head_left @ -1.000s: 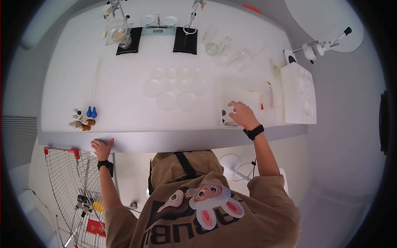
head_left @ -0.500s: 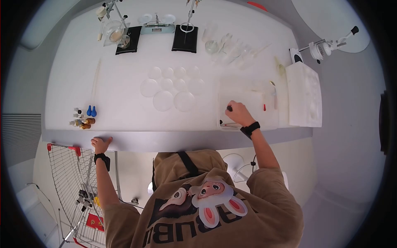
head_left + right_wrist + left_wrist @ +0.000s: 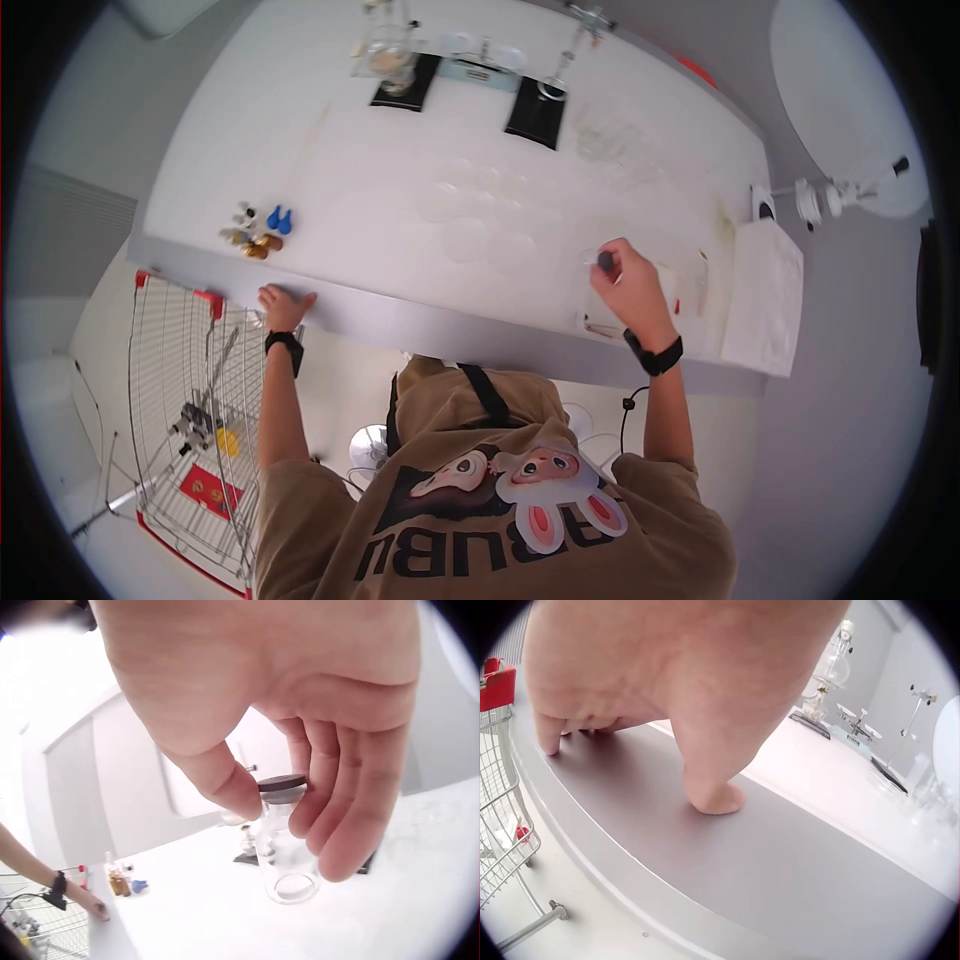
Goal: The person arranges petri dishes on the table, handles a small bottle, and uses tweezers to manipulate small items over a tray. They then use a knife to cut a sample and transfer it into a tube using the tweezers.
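Grip of right hand (image 3: 628, 288) pinches vial (image 3: 287, 859) at its cap, body below.

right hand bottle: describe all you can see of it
The bottle is small, of clear glass, a straight round body with a thick base and a short neck, closed by a flat dark cap. It looks empty. It hangs roughly upright, apparently lifted off the white bench. The right hand pinches it at the cap and neck, thumb on one side, fingers on the other. No label shows.
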The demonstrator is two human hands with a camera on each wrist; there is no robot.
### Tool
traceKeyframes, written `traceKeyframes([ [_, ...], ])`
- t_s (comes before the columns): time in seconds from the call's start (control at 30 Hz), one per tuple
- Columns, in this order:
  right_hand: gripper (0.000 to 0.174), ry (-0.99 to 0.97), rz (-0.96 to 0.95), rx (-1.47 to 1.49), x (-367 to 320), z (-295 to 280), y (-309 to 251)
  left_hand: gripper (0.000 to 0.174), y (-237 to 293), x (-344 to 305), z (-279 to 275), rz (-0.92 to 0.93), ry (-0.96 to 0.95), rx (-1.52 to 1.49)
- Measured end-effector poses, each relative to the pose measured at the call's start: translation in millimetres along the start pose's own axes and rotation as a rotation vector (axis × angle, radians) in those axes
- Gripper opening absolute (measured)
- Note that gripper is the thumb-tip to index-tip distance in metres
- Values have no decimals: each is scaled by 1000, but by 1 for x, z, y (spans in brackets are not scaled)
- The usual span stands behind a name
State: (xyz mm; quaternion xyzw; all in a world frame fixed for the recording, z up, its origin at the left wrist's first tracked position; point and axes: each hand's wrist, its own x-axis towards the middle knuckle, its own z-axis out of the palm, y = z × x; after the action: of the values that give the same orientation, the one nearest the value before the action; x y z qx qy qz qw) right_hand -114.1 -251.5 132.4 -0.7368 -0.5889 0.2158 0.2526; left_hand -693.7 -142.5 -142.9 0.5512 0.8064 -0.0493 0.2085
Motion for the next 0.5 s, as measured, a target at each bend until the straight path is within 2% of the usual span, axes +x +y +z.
traceKeyframes([
  [0.13, 25, -130, -249, -42, 14, 71, -65, 126, 20, -23, -11, -69, 43, -105],
  [0.3, 23, -406, -514, 38, 36, 201, -131, 121, 27, -41, -13, -58, 152, -118],
  [0.5, 19, -452, -661, 74, 57, 336, -201, 121, 29, -43, -9, -47, 232, -88],
])
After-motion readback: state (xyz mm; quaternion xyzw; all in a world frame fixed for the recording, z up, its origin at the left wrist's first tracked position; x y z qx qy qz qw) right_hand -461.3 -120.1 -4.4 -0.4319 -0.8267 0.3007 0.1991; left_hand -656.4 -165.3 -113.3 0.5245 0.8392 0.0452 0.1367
